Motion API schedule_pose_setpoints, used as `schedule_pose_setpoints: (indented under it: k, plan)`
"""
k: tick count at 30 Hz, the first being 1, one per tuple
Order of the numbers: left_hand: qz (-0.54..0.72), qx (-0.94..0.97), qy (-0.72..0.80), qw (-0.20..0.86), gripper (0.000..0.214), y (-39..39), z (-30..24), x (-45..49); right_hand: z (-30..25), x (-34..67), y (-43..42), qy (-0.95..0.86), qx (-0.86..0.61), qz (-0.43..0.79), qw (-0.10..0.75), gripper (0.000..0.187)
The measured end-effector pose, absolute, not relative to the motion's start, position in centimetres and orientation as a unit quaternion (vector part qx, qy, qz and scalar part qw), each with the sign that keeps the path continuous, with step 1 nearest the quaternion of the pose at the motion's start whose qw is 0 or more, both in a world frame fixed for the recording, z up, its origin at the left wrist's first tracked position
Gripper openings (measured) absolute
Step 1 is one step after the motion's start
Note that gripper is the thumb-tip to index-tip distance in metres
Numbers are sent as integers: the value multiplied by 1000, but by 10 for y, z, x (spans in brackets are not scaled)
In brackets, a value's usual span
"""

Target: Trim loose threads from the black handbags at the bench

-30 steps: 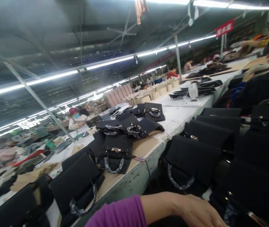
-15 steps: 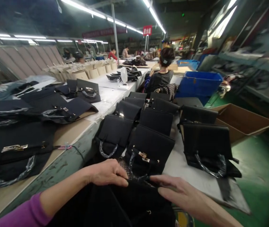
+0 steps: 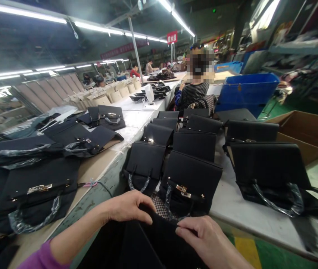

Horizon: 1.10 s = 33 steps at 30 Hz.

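Observation:
Low in front of me is a black handbag [image 3: 147, 246], its upper edge running between my two hands. My left hand [image 3: 129, 207] grips that edge with thumb and fingers closed over it. On the other side my right hand [image 3: 203, 233] pinches the same edge between thumb and forefinger. The lower part of the bag runs out of view. Just beyond stands another black handbag [image 3: 192, 173] with a gold clasp [image 3: 183, 190] and a plastic-wrapped handle. A patch of checked cloth [image 3: 159, 204] shows beside it.
Several finished-looking black bags fill the low table [image 3: 228, 198]. More lie on the long workbench [image 3: 94, 160] at left. A cardboard box [image 3: 310, 129] and a blue bin [image 3: 250, 93] stand at right. A person in a striped top [image 3: 194, 95] sits ahead.
My view has turned slightly left, shifting the surroundings rightward. My right hand has drawn in and now pinches the bag's edge more tightly; my left hand stays on it.

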<state>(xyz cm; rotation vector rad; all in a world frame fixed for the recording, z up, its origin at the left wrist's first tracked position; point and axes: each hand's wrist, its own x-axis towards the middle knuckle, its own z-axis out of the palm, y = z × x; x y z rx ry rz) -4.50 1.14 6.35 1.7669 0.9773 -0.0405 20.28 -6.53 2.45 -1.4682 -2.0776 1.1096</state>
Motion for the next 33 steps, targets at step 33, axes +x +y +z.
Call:
schedule_pose_setpoints:
  k: [33]
  plan:
    - [76,787,479,381,11,-13,46,-35,31,201,-59,-726,-510,444,125,34]
